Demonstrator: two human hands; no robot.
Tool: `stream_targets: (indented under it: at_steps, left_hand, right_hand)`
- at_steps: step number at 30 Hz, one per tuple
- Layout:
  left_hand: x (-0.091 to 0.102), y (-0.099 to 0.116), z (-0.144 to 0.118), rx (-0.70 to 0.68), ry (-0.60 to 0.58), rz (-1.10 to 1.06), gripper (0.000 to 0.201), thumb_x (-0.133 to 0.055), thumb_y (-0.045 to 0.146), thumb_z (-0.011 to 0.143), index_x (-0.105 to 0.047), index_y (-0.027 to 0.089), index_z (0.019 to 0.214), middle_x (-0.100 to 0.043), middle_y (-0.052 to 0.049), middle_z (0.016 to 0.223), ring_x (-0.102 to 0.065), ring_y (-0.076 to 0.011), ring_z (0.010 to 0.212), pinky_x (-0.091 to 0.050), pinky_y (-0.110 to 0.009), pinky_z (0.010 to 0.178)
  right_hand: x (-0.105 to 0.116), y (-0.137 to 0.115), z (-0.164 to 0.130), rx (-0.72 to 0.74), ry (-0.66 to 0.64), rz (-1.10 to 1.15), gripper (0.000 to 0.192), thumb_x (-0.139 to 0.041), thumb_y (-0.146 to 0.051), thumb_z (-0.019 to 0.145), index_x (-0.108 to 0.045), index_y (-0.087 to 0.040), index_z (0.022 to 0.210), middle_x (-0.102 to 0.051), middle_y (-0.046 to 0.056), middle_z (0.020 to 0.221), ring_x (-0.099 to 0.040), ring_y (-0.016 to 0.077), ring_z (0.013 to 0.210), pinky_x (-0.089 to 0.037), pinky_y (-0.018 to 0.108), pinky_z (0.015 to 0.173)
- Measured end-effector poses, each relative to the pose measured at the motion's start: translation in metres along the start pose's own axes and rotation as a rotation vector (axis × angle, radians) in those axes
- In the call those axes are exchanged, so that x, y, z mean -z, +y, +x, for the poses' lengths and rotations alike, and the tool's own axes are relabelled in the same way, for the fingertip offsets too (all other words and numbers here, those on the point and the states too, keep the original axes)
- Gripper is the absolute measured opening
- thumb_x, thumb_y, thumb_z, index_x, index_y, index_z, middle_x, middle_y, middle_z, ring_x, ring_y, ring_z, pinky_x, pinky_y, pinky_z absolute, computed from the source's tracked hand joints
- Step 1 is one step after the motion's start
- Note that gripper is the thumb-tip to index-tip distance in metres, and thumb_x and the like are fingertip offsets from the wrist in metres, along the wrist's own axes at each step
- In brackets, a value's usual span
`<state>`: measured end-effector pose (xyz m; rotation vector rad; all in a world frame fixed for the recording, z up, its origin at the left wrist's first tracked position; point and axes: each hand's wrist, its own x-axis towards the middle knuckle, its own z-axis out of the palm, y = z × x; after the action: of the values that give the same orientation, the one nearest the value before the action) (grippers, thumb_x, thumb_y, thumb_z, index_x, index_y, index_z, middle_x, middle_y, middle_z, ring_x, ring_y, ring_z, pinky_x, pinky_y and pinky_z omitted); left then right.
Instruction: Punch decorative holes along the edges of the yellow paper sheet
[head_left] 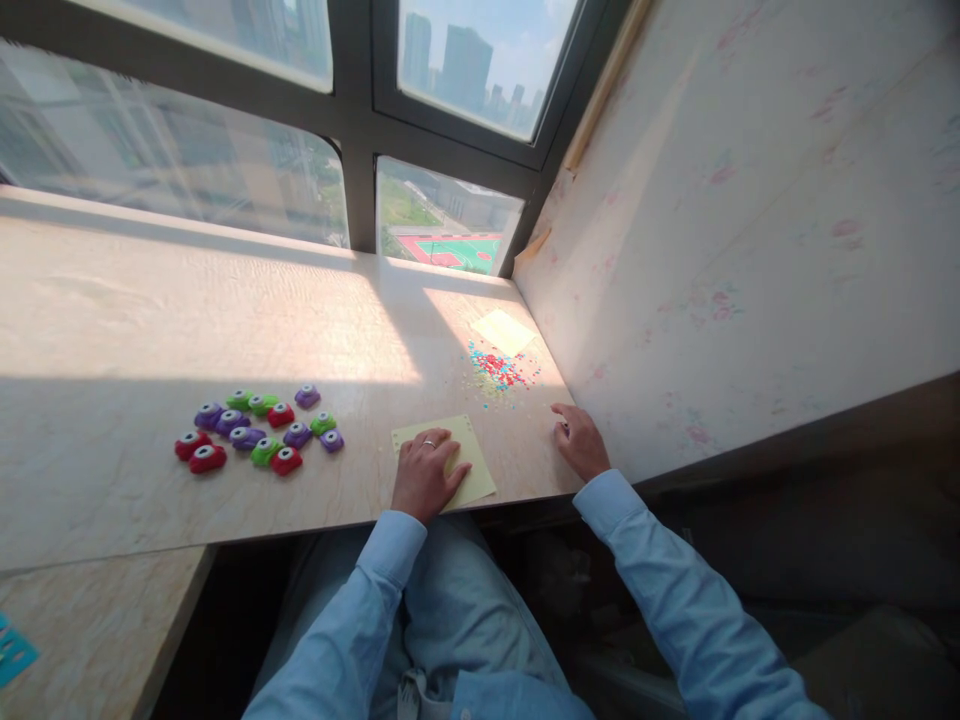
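Sunlit window-side desk (pixel 225 320), left hand (pixel 424 474) on paper (pixel 472 470)

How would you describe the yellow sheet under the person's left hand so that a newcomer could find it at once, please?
Start at the long pale windowsill desk below the window and follow its near edge toward the wall on the right. There a pale yellow paper sheet lies flat, with the left hand pressed on it. Unlike the other yellow sheet, which lies farther back in sunlight beyond the confetti pile, this one is shaded.
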<state>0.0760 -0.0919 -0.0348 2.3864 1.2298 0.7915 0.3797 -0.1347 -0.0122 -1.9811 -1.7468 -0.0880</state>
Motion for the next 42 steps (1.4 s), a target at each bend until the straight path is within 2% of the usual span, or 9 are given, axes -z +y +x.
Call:
stream_targets:
  at_steps: [5, 11, 20, 23, 25, 29, 33, 36, 42]
  left_hand:
    - [0.001, 0.001, 0.0, 0.007, -0.004, -0.001, 0.02, -0.066, 0.034, 0.083, -0.071, 0.022, 0.098, -0.068, -0.012, 0.119, -0.059, -0.0304, 0.115, -0.046, -0.048, 0.092]
    - [0.001, 0.0, 0.0, 0.012, 0.001, -0.011, 0.019, -0.066, 0.033, 0.083, -0.07, 0.022, 0.098, -0.068, -0.011, 0.119, -0.059, -0.0297, 0.114, -0.045, -0.048, 0.092]
    - [0.001, 0.0, 0.0, 0.02, 0.003, -0.025, 0.017, -0.066, 0.03, 0.084, -0.071, 0.021, 0.097, -0.068, -0.011, 0.118, -0.059, -0.03, 0.114, -0.046, -0.048, 0.092]
    - [0.003, 0.0, 0.0, 0.018, -0.006, -0.024, 0.018, -0.066, 0.03, 0.084, -0.071, 0.021, 0.098, -0.068, -0.012, 0.119, -0.059, -0.0302, 0.115, -0.046, -0.048, 0.092]
    - [0.003, 0.0, -0.001, 0.012, -0.013, -0.026, 0.019, -0.066, 0.03, 0.084, -0.071, 0.021, 0.1, -0.068, -0.011, 0.12, -0.059, -0.03, 0.115, -0.046, -0.048, 0.093]
    - [0.004, 0.0, -0.001, 0.01, -0.03, -0.017, 0.021, -0.066, 0.03, 0.084, -0.071, 0.022, 0.102, -0.066, -0.011, 0.122, -0.057, -0.0292, 0.117, -0.045, -0.048, 0.094]
    - [0.004, 0.002, 0.0, 0.027, -0.072, 0.014, 0.022, -0.065, 0.031, 0.085, -0.07, 0.024, 0.106, -0.064, -0.01, 0.125, -0.054, -0.0285, 0.121, -0.042, -0.047, 0.096]
    - [0.005, 0.005, -0.001, 0.023, -0.109, 0.053, 0.023, -0.063, 0.032, 0.087, -0.068, 0.025, 0.109, -0.063, -0.009, 0.128, -0.053, -0.028, 0.123, -0.041, -0.047, 0.097]
    - [0.003, 0.01, -0.008, -0.005, -0.133, 0.114, 0.028, -0.055, 0.03, 0.093, -0.062, 0.025, 0.119, -0.058, -0.011, 0.137, -0.046, -0.0285, 0.134, -0.039, -0.05, 0.1]
  right_hand:
    - [-0.012, -0.009, 0.022, 0.095, -0.191, -0.096, 0.033, -0.05, -0.002, 0.075, -0.075, -0.022, 0.084, -0.069, 0.01, 0.118, -0.059, 0.0255, 0.115, -0.044, 0.044, 0.102]
    - [-0.023, -0.006, 0.033, 0.125, -0.181, -0.06, 0.056, -0.046, 0.001, 0.073, -0.067, -0.02, 0.121, -0.065, 0.01, 0.128, -0.057, 0.0246, 0.121, -0.042, 0.041, 0.108]
    - [-0.017, 0.0, 0.028, -0.016, -0.1, 0.009, 0.053, -0.044, -0.005, 0.073, -0.067, -0.017, 0.119, -0.07, 0.013, 0.118, -0.062, 0.0278, 0.114, -0.045, 0.046, 0.105]
    - [-0.013, -0.014, 0.018, -0.025, -0.023, 0.093, 0.044, -0.043, -0.01, 0.078, -0.067, -0.015, 0.115, -0.07, 0.015, 0.116, -0.063, 0.0282, 0.111, -0.049, 0.047, 0.101]
    - [-0.015, -0.029, 0.006, 0.021, 0.031, 0.176, 0.038, -0.043, -0.013, 0.082, -0.067, -0.018, 0.11, -0.071, 0.012, 0.11, -0.064, 0.0257, 0.107, -0.051, 0.044, 0.097]
    - [-0.037, -0.061, -0.021, 0.192, -0.072, 0.358, 0.033, -0.048, -0.015, 0.084, -0.066, -0.022, 0.11, -0.071, 0.009, 0.108, -0.064, 0.023, 0.106, -0.052, 0.041, 0.095]
    - [-0.06, -0.084, -0.028, 0.106, 0.006, 0.405, 0.026, -0.05, -0.017, 0.085, -0.068, -0.021, 0.103, -0.072, 0.009, 0.099, -0.064, 0.024, 0.096, -0.053, 0.041, 0.087]
    - [-0.065, -0.092, -0.025, 0.057, 0.032, 0.385, 0.023, -0.054, -0.021, 0.086, -0.069, -0.02, 0.103, -0.072, 0.009, 0.098, -0.063, 0.0251, 0.095, -0.05, 0.043, 0.089]
    - [-0.061, -0.094, -0.025, 0.136, -0.014, 0.337, 0.02, -0.061, -0.029, 0.086, -0.073, -0.022, 0.1, -0.069, 0.009, 0.106, -0.059, 0.0268, 0.101, -0.046, 0.044, 0.093]
